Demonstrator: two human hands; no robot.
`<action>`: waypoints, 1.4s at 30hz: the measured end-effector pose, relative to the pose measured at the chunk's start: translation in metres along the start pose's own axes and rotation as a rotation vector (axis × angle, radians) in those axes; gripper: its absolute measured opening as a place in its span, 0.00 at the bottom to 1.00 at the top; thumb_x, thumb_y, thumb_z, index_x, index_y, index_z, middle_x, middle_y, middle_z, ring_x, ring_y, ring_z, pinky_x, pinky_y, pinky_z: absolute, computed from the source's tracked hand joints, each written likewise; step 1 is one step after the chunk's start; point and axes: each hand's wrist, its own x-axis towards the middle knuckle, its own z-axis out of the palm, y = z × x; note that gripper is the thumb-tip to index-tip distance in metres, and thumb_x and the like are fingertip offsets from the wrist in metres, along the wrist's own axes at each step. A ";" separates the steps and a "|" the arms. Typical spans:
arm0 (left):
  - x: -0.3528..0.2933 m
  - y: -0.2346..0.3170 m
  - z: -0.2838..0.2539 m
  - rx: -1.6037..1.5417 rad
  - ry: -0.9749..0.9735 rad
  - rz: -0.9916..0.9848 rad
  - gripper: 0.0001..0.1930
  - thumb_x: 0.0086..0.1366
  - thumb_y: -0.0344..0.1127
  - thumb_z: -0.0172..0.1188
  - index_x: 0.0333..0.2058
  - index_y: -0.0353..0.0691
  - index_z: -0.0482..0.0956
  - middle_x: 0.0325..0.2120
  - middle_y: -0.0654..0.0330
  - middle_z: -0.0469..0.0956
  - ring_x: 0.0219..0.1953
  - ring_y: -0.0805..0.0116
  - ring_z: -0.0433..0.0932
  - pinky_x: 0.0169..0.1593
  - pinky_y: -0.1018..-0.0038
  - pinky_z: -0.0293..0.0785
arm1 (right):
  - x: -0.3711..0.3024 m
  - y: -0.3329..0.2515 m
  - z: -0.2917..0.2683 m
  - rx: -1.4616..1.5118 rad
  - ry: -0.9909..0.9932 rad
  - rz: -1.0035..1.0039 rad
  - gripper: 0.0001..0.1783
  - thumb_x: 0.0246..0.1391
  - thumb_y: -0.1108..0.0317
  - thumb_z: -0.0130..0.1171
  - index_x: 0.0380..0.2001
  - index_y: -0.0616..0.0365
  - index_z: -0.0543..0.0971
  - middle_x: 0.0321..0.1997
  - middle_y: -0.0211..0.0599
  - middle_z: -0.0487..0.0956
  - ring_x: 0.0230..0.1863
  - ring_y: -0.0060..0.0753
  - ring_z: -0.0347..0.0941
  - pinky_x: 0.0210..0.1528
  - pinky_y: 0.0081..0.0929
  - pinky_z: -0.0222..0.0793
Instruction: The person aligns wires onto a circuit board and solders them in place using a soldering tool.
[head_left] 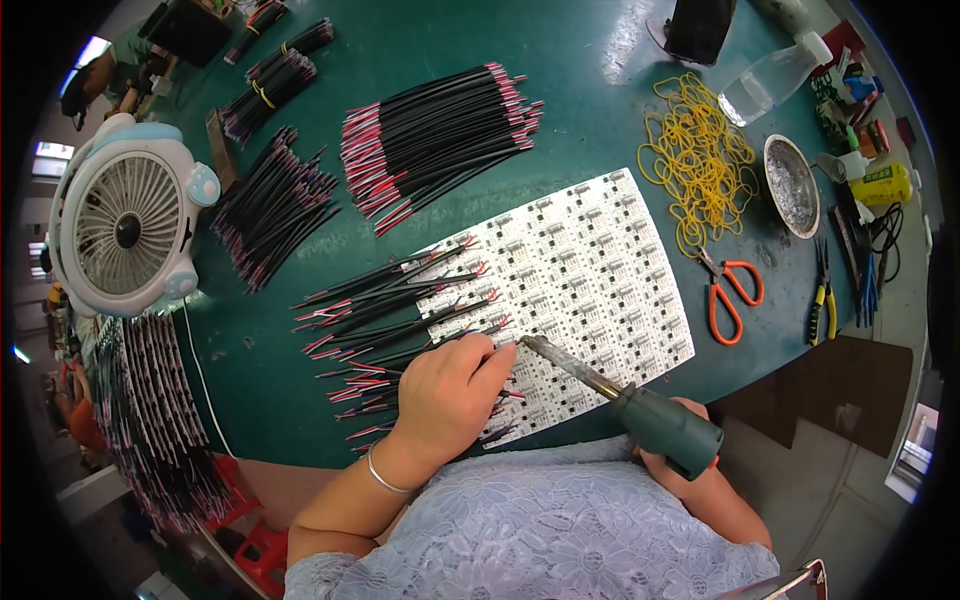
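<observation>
A white sheet of circuit boards (pixel 600 265) lies tilted on the green table, covered with rows of small black parts. Short black wires (pixel 400 290) with red and white ends run along its left side, their inner tips on the board. My left hand (pixel 450 390) rests over these wires, thumb and fingers pinched at the board on what looks like one wire; the fingers mostly hide it. In my right hand (pixel 690 475) is a soldering iron (pixel 665 425) with a green handle. Its tip meets the board just right of my left fingertips.
Bundles of black wires (pixel 440 135) lie farther back, and a white fan (pixel 125 220) stands at left. To the right are yellow rubber bands (pixel 695 150), a metal bowl (pixel 792 187), orange-handled scissors (pixel 735 298), pliers (pixel 823 300) and a clear bottle (pixel 770 82).
</observation>
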 end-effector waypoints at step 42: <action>0.001 -0.005 0.002 -0.068 0.024 0.009 0.18 0.39 0.23 0.65 0.34 0.44 0.82 0.26 0.63 0.74 0.23 0.65 0.74 0.25 0.72 0.70 | -0.011 0.004 0.001 0.387 0.084 0.192 0.08 0.48 0.75 0.56 0.34 0.64 0.76 0.28 0.39 0.77 0.21 0.28 0.76 0.25 0.26 0.74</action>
